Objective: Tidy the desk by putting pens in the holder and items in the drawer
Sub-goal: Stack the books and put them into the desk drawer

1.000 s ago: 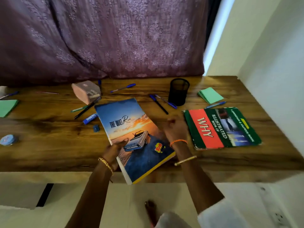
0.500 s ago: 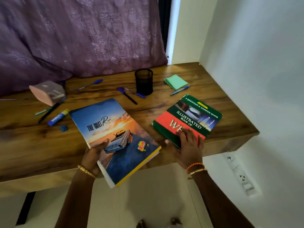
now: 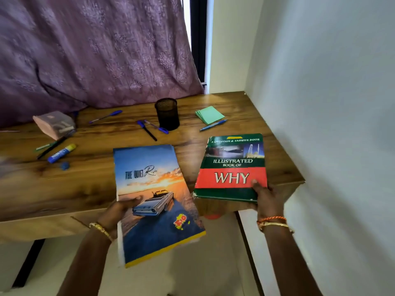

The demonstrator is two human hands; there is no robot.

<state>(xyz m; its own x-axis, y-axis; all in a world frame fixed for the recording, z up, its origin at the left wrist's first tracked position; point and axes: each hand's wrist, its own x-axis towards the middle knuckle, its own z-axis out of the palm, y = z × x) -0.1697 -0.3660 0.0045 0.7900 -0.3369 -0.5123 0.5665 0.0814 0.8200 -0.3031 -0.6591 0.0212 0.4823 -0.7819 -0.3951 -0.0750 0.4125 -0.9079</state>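
Lifted since half a second ago: both books, up from the wooden desk (image 3: 85,189), the green one turned so its title reads upright. Left hand (image 3: 119,212) gripping the blue "The Quiet Ride" notebook (image 3: 154,201) at its left edge, thumb curled over the cover, lower half hanging past the desk's front edge. Right hand (image 3: 267,199) gripping the green and red "Illustrated Book of Why" (image 3: 233,167) at its lower right corner, thumb on the red band, fingers underneath, book tilted above the desk's right front corner. Bangles on both wrists.

Further back, black mesh pen holder (image 3: 167,114) upright near the purple curtain (image 3: 96,50). Just left of it, two blue-capped pens (image 3: 149,128) crossing. Right of it, green sticky notes (image 3: 209,114) with a blue pen (image 3: 213,125) beside them. Another blue pen (image 3: 105,116) lying farther left. At far left, pink pouch (image 3: 54,123), green pen (image 3: 46,146), black pen (image 3: 54,147), blue glue stick (image 3: 62,153) and its small blue cap (image 3: 64,165).
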